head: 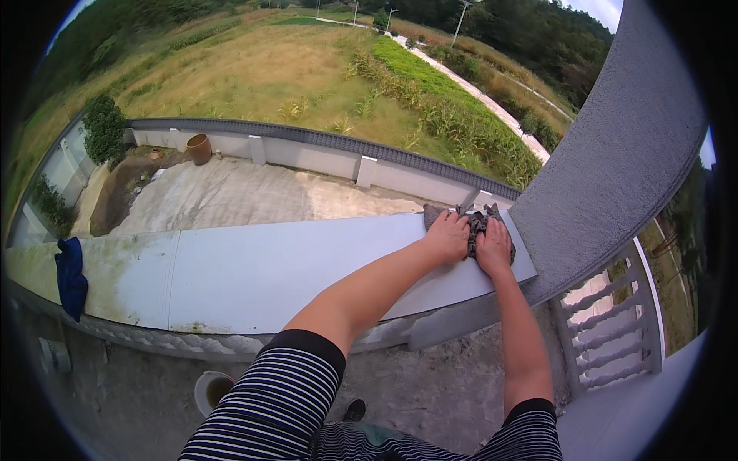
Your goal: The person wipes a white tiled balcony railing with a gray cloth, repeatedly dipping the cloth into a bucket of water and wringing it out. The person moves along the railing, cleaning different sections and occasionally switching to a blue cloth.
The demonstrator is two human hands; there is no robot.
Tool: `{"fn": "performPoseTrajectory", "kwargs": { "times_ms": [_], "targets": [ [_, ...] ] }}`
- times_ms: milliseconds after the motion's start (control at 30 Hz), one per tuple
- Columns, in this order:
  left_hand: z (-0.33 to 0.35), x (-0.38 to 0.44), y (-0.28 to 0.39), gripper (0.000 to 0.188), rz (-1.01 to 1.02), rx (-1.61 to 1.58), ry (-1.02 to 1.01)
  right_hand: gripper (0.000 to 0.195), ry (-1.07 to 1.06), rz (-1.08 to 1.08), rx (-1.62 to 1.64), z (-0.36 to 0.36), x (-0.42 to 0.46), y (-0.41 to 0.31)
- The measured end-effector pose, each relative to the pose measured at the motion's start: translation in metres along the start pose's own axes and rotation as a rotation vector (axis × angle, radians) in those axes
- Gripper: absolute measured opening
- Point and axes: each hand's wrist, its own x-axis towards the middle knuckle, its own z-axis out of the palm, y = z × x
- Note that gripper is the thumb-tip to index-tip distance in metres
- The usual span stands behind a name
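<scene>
Both hands press a crumpled dark grey cloth (pixel 476 230) against the smooth white top of a balcony parapet (pixel 288 271), near its right end beside a grey column. My left hand (pixel 450 236) lies on the left part of the cloth, fingers bent over it. Just to its right, my right hand (pixel 494 245) rests on the cloth's right part. Folds of the cloth bunch up between the hands. Far to the left, a dark blue cloth (pixel 71 276) hangs over the inner edge of the parapet, where the top is stained green and brown.
A grey textured column (pixel 611 150) rises at the right, with a balustrade (pixel 611 322) beyond it. On the floor below stand a white bucket of murky liquid (pixel 202 395) and a pale container (pixel 55 354). Past the parapet's outer edge, a walled concrete yard (pixel 242 193) lies lower down.
</scene>
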Motion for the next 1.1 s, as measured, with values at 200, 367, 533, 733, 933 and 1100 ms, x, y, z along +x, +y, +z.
{"fn": "performPoseTrajectory", "kwargs": {
  "times_ms": [200,367,533,733,933,1100],
  "targets": [
    [-0.008,-0.055,-0.030,0.046,0.020,-0.005,0.037,0.051,0.040,-0.191,0.061,0.008,-0.014,-0.039],
    [-0.026,-0.129,-0.078,0.042,-0.045,0.086,0.048,0.048,0.078,-0.349,0.100,0.014,-0.029,-0.130],
    [-0.056,-0.251,-0.126,0.042,-0.175,0.041,0.057,0.045,0.064,-0.576,0.239,0.014,-0.064,-0.255],
    [-0.073,-0.424,-0.156,0.040,-0.376,0.144,0.071,0.048,0.015,-0.867,0.419,0.011,-0.139,-0.390],
    [-0.094,-0.518,-0.140,0.025,-0.470,0.038,0.225,0.027,-0.032,-0.983,0.620,0.008,-0.197,-0.444],
    [-0.120,-0.499,-0.126,0.024,-0.443,-0.133,0.635,0.021,-0.102,-0.753,0.906,-0.041,-0.187,-0.428]
  ]
}}
